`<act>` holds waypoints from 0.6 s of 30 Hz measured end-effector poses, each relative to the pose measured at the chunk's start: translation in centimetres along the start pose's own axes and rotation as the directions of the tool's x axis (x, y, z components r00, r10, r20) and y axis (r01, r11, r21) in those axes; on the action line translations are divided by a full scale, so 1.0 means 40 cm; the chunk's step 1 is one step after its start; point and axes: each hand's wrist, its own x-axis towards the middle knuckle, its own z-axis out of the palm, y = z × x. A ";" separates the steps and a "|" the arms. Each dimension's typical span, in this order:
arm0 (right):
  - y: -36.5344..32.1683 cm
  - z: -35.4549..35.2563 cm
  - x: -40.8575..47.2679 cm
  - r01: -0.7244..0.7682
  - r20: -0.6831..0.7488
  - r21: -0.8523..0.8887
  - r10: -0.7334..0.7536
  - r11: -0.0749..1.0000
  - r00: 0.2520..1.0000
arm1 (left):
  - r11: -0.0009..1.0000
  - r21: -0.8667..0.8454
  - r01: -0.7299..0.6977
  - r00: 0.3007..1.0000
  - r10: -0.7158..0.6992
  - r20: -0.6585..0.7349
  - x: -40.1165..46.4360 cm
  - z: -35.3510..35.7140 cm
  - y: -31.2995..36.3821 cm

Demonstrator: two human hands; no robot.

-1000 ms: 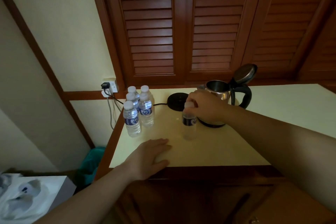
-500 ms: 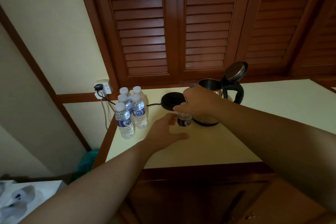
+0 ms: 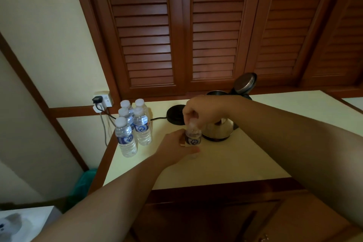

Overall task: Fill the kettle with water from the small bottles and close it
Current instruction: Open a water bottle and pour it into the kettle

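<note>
Bottle in hand: a small clear plastic water bottle with a dark blue label [image 3: 193,136] stands upright just below the middle of the frame, its long axis vertical and its neck pointing up; its base is on the cream tabletop [image 3: 225,161].
Left hand: the left hand [image 3: 174,148] wraps the bottle's lower body from the left, thumb along the front (fingers behind it are hidden).
Right hand: the right hand [image 3: 204,111] comes down from above, fingertips pinched around the bottle's top; whether the cap is on cannot be told.
Kettle: the stainless steel electric kettle with a black handle [image 3: 218,129] stands just right of the bottle, partly behind the right hand, its round lid [image 3: 245,83] tipped open and up.
Kettle base: a round black power base [image 3: 175,113] lies left of the kettle, apart from it.
Other bottles: five capped clear water bottles [image 3: 135,124] stand upright in a cluster at the table's left edge.
Wall: a white socket with a black plug [image 3: 102,99] sits left of centre.
</note>
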 end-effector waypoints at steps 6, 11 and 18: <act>0.005 0.002 -0.003 0.024 -0.117 0.051 -0.018 0.998 0.993 | 1.000 -0.025 -0.008 1.000 0.008 -0.018 0.002 0.000 -0.006; 0.083 -0.009 -0.073 -0.022 -0.258 0.146 0.060 0.989 0.964 | 0.998 -0.062 0.011 0.999 -0.014 -0.047 0.000 0.004 -0.021; 0.190 0.197 -0.114 -0.206 -0.168 0.281 0.260 0.937 0.951 | 0.987 -0.156 0.026 0.999 -0.033 -0.042 -0.007 0.030 -0.006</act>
